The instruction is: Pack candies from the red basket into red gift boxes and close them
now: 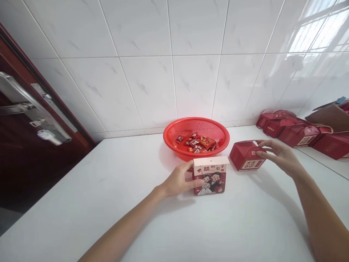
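My left hand grips a small candy box by its left side, thumb across the front. The box stands upright on the white table; a cartoon bride and groom are printed on its red front, under a pale top with red lettering. To the right, my right hand is closed about the upper right part of a red gift box, with the thumb on its front. That box rests on the table and has a cream label with red characters. Some fingertips are hidden behind each box.
Behind the candy box is a red plastic basket with several wrapped sweets. More red boxes stand along the wall at right, beside a brown open carton. A dark door with a metal handle is at left.
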`<state>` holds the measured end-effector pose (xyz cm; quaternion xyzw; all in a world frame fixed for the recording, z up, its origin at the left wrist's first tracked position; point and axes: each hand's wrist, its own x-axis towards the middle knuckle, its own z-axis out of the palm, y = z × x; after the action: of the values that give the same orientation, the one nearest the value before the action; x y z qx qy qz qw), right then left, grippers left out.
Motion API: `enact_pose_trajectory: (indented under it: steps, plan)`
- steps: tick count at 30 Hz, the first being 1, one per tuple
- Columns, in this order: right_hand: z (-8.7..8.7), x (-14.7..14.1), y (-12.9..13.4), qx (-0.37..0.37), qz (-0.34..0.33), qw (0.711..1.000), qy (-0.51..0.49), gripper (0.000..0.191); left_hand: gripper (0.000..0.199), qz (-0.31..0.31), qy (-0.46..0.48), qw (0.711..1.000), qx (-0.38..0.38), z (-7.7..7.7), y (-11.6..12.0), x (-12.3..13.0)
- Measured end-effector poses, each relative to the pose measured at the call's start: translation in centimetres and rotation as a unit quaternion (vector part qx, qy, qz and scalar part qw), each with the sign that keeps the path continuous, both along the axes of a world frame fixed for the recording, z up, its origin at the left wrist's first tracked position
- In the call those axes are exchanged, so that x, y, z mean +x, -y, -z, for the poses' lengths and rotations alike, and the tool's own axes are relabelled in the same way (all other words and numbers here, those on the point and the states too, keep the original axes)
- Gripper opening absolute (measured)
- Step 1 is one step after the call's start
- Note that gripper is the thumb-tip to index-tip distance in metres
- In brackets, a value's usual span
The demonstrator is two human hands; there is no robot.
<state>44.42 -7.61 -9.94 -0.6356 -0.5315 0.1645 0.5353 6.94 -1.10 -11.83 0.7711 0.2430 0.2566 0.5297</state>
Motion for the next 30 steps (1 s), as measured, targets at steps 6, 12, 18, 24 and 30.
enact_pose_trajectory:
  steps: [6,12,18,24,30]
  plan:
    - [0.5,0.8,0.0,-0.020,0.006,0.999,0.026,0.045,0.061,-0.014,0.014,0.999,-0.037,3.6,0.9,-0.4]
    - [1.6,1.6,0.0,-0.034,-0.005,0.998,0.060,0.053,0.063,-0.058,-0.093,0.992,0.063,4.3,0.9,1.4]
    - [2.9,2.2,-0.6,0.014,0.077,0.993,0.092,0.045,0.060,-0.008,-0.004,0.997,0.076,4.3,-0.1,6.1]
    - [3.9,2.5,-1.5,0.050,0.215,0.960,0.175,0.035,0.057,0.025,0.008,0.998,0.061,4.7,-1.5,10.6]
    - [3.2,0.9,-1.5,0.064,0.225,0.963,0.131,0.046,0.049,0.032,0.029,0.997,0.058,5.4,-3.0,14.1]
